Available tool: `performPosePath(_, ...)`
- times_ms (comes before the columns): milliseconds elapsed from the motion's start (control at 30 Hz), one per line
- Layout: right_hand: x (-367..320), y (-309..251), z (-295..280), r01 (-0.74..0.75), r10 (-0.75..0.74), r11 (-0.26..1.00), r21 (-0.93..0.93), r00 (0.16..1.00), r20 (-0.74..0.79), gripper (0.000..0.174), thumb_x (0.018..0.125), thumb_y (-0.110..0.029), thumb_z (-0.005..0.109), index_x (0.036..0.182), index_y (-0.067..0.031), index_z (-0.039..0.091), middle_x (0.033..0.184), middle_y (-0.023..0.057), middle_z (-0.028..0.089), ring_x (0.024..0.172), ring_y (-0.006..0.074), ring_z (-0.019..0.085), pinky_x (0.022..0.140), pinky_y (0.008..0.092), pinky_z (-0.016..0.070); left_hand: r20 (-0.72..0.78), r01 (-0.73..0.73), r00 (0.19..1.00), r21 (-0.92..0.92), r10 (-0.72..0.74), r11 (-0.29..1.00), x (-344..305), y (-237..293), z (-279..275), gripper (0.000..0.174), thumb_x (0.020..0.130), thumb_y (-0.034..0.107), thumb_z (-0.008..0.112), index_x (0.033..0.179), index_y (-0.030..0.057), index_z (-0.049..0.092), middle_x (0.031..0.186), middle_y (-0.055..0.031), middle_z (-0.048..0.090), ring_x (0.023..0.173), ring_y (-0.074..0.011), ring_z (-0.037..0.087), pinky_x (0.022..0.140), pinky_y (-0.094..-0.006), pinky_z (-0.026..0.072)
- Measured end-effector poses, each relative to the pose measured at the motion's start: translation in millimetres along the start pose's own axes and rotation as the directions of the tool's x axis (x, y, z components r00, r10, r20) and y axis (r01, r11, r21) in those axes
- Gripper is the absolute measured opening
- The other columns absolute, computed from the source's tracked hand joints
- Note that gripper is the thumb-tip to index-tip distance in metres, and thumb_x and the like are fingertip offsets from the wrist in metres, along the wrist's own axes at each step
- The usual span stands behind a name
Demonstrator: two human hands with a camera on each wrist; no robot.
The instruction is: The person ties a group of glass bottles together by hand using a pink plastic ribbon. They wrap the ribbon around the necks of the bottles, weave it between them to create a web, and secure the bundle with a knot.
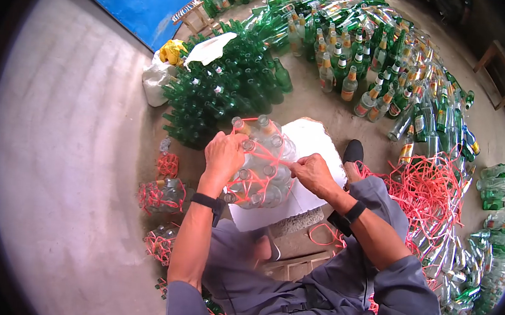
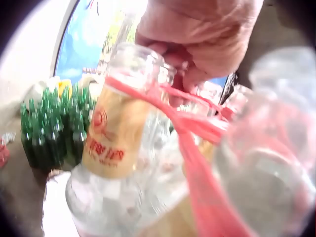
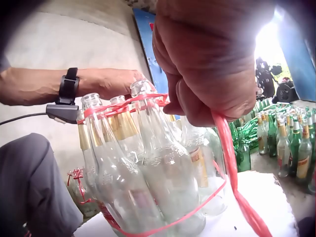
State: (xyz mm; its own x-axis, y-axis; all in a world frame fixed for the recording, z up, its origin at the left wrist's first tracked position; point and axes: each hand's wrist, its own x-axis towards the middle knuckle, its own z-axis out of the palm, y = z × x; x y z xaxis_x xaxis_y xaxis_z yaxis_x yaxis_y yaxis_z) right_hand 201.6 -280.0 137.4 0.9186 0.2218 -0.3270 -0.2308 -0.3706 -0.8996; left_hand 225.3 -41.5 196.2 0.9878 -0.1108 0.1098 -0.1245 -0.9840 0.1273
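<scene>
A bundle of clear glass bottles [image 1: 273, 147], wound with red plastic twine [image 2: 192, 148], stands on a white board [image 1: 317, 147]. My right hand [image 1: 315, 175] grips the twine at the near right of the bottle necks, its fingers curled tightly. From that fist a loose length of twine [image 3: 237, 190] hangs down in the right wrist view. On the other side my left hand [image 1: 223, 155] bends its fingers round the twine among the necks; its fingertips are partly hidden behind a bottle neck [image 2: 133, 61]. Another twine loop [image 3: 182, 217] runs round the bottles low down.
Green bottles [image 1: 228, 80] stand packed together ahead on the left. More bottles [image 1: 352, 65] stand and lie in a wide arc ahead and to the right. A heap of loose red twine [image 1: 425, 193] lies at right. Tied bottle bundles [image 1: 165, 195] sit by the left wall.
</scene>
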Motion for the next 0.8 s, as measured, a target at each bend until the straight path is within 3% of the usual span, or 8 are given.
performPosePath(67, -3, 6, -2, -0.006, 0.006, 1.000, -0.018, 1.000, 0.007, 0.038, 0.086, -0.030, 0.065, 0.071, 0.0039, 0.073, 0.066, 0.0165, 0.069, 0.058, 0.0252, 0.066, 0.068, 0.0371, 0.0546, 0.000, -0.023, 1.000, -0.073, 0.023, 0.997, -11, 5, -1, 0.021, 0.084, 0.015, 0.064, 0.104, 0.0122, 0.073, 0.096, -0.0133, 0.071, 0.094, -0.0340, 0.064, 0.083, -0.0442, 0.0520)
performPosePath(133, -6, 9, -4, 0.020, -0.020, 1.000, -0.013, 1.000, 0.017, 0.040, 0.086, -0.031, 0.064, 0.072, 0.0047, 0.073, 0.065, 0.0166, 0.069, 0.058, 0.0249, 0.066, 0.068, 0.0369, 0.0545, -0.182, -0.116, 0.981, -0.251, 0.071, 0.961, -24, 10, 3, 0.033, 0.084, 0.020, 0.068, 0.114, 0.0062, 0.067, 0.114, -0.0183, 0.067, 0.111, -0.0365, 0.058, 0.096, -0.0453, 0.0466)
performPosePath(167, -7, 9, -4, 0.022, -0.022, 1.000, -0.011, 1.000, 0.016, 0.040, 0.086, -0.031, 0.064, 0.072, 0.0047, 0.073, 0.065, 0.0166, 0.069, 0.058, 0.0249, 0.066, 0.068, 0.0369, 0.0545, -0.184, -0.117, 0.980, -0.249, 0.072, 0.961, -32, 16, 5, 0.033, 0.084, 0.020, 0.068, 0.114, 0.0062, 0.067, 0.114, -0.0183, 0.067, 0.111, -0.0365, 0.058, 0.096, -0.0453, 0.0466)
performPosePath(233, -10, 7, -4, 0.064, -0.064, 0.998, 0.000, 0.998, 0.013, 0.034, 0.087, -0.030, 0.066, 0.072, -0.0011, 0.075, 0.053, 0.0074, 0.058, 0.050, 0.0143, 0.053, 0.053, 0.0324, 0.0458, -0.205, -0.146, 0.974, -0.224, 0.100, 0.964, -48, 33, 11, 0.049, 0.082, 0.027, 0.072, 0.124, 0.0051, 0.063, 0.135, -0.0222, 0.056, 0.121, -0.0420, 0.052, 0.102, -0.0484, 0.0425)
performPosePath(333, -8, 13, -4, 0.147, -0.147, 0.987, -0.069, 0.989, 0.006, 0.034, 0.090, -0.031, 0.066, 0.076, -0.0015, 0.076, 0.056, 0.0106, 0.062, 0.053, 0.0154, 0.056, 0.057, 0.0332, 0.0486, -0.155, -0.132, 0.982, -0.120, 0.112, 0.984, -61, 63, 6, 0.055, 0.081, 0.029, 0.074, 0.130, 0.0076, 0.061, 0.146, -0.0252, 0.045, 0.132, -0.0427, 0.044, 0.107, -0.0538, 0.0366)
performPosePath(467, -10, 18, -7, 0.174, -0.176, 0.978, -0.112, 0.984, -0.002, 0.034, 0.092, -0.031, 0.065, 0.079, -0.0015, 0.076, 0.057, 0.0114, 0.063, 0.054, 0.0159, 0.057, 0.059, 0.0338, 0.0496, -0.123, -0.122, 0.986, -0.106, 0.109, 0.987, -65, 63, 22, 0.059, 0.081, 0.029, 0.075, 0.134, 0.0089, 0.058, 0.154, -0.0242, 0.036, 0.137, -0.0430, 0.039, 0.107, -0.0547, 0.0365)
performPosePath(533, -13, 18, -9, 0.281, -0.286, 0.957, -0.077, 0.956, -0.067, 0.035, 0.087, -0.027, 0.067, 0.073, 0.0049, 0.071, 0.065, 0.0241, 0.064, 0.061, 0.0362, 0.065, 0.067, 0.0428, 0.0528, -0.077, -0.065, 0.995, -0.085, 0.059, 0.994, -67, 64, 23, 0.061, 0.080, 0.028, 0.075, 0.136, 0.0102, 0.058, 0.158, -0.0229, 0.031, 0.140, -0.0428, 0.037, 0.108, -0.0537, 0.0363)
performPosePath(800, -13, 15, -20, 0.252, -0.262, 0.961, -0.112, 0.961, -0.090, 0.030, 0.087, -0.021, 0.067, 0.075, 0.0067, 0.068, 0.065, 0.0278, 0.059, 0.060, 0.0408, 0.062, 0.064, 0.0446, 0.0510, -0.061, -0.004, 0.998, -0.089, -0.001, 0.996, -67, 67, 24, 0.060, 0.081, 0.027, 0.074, 0.137, 0.0127, 0.058, 0.160, -0.0135, 0.031, 0.142, -0.0387, 0.037, 0.109, -0.0530, 0.0361)
